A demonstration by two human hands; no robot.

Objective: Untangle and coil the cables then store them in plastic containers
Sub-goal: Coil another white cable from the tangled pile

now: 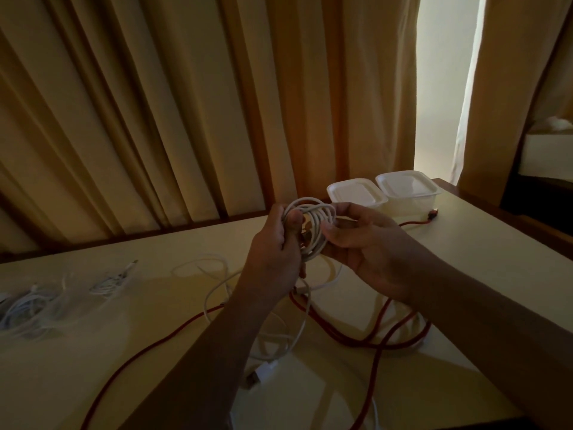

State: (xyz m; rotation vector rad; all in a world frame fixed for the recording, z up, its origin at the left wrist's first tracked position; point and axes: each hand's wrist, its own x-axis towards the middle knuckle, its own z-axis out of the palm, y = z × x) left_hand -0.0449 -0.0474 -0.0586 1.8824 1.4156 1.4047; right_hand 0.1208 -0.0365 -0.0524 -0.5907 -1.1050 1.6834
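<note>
A coil of white cable (pixel 314 231) hangs in the air above the table, between both hands. My left hand (pixel 277 246) grips its left side, thumb over the loops. My right hand (pixel 356 243) holds the right side with fingers curled round the strands. The cable's loose tail (pixel 305 311) drops to the table and mixes with a long red cable (pixel 393 330) lying in loops. Two lidded plastic containers (pixel 356 193) (pixel 409 186) stand side by side at the far edge. The red cable's plug (pixel 432 215) lies beside them.
Bundles of white cables in clear bags (pixel 34 305) (pixel 111 282) lie at the left of the cream table (pixel 480 274). A white plug (pixel 266 369) sits near the front under my left forearm. Curtains hang close behind the table.
</note>
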